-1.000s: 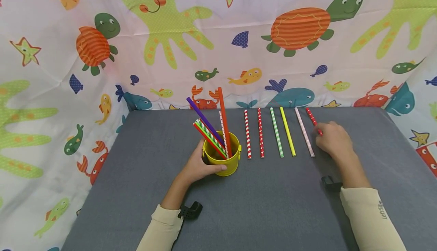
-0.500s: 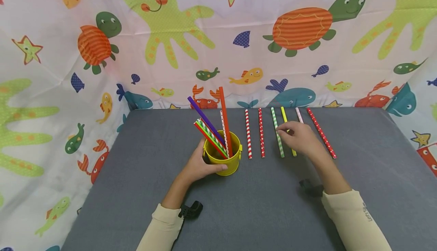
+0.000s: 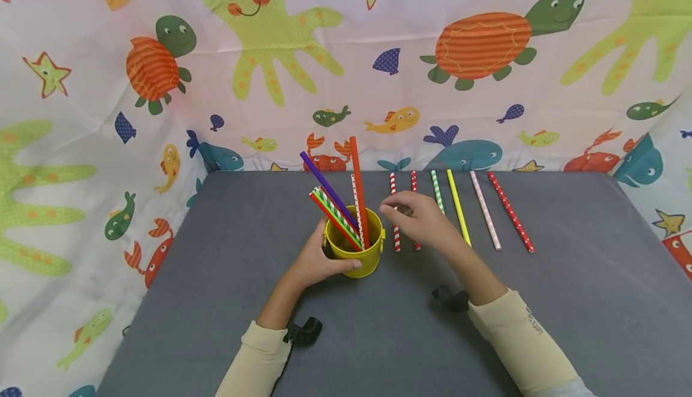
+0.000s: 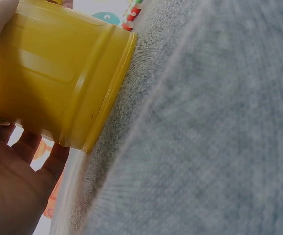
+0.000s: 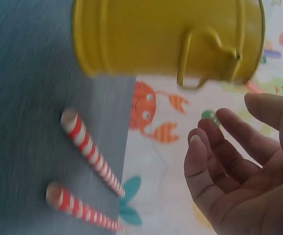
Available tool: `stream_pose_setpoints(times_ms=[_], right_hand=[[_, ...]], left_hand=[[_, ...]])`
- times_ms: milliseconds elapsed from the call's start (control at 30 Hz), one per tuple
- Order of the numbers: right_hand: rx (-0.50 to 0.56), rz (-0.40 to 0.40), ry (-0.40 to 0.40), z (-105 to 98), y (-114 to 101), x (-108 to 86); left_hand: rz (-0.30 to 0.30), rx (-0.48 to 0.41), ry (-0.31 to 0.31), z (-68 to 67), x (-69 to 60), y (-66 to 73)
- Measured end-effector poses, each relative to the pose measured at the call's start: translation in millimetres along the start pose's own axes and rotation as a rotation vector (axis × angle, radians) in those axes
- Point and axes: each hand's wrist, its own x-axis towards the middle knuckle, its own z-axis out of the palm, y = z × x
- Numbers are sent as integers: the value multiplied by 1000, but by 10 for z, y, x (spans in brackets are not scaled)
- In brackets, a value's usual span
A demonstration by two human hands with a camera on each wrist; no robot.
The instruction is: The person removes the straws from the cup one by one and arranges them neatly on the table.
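Observation:
My left hand (image 3: pixel 310 265) grips a small yellow bucket (image 3: pixel 371 262) standing on the grey table, thumb across its front. Several paper straws lean in the bucket, among them a purple straw (image 3: pixel 324 182), an orange-red straw (image 3: pixel 357 175) and a green-striped straw (image 3: pixel 333 206). Just right of the rim hovers my right hand (image 3: pixel 421 220), fingers loosely bent, nothing between them; the right wrist view shows its bare palm side. Beneath it, partly hidden, lie a red-and-white striped straw (image 3: pixel 397 238) and a red dotted straw (image 3: pixel 414 181).
Further right lie a green-striped straw (image 3: pixel 437 190), a yellow straw (image 3: pixel 458 208), a pink straw (image 3: pixel 485 211) and another red dotted straw (image 3: pixel 510 212), spaced apart in a row. A cloth printed with sea animals (image 3: pixel 483 45) hangs behind the table (image 3: pixel 243 229).
My right hand has let go of the rightmost red dotted straw, which now lies slanted on the table, and has moved left to the bucket. The left hand keeps its grip.

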Motion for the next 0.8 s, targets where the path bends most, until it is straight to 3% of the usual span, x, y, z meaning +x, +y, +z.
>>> stream_pose_setpoints(times_ms=[267, 467, 700, 800], right_hand=[[-22, -15, -20, 210, -169, 97], [-26, -15, 41, 258, -209, 104], [77, -42, 115, 174, -225, 30], [153, -80, 131, 123, -244, -13]], left_hand=[[12, 14, -2, -1, -1, -73], [12, 3, -4, 8, 0, -77], [-23, 1, -9, 11, -43, 339], [-41, 15, -1, 6, -31, 207]])
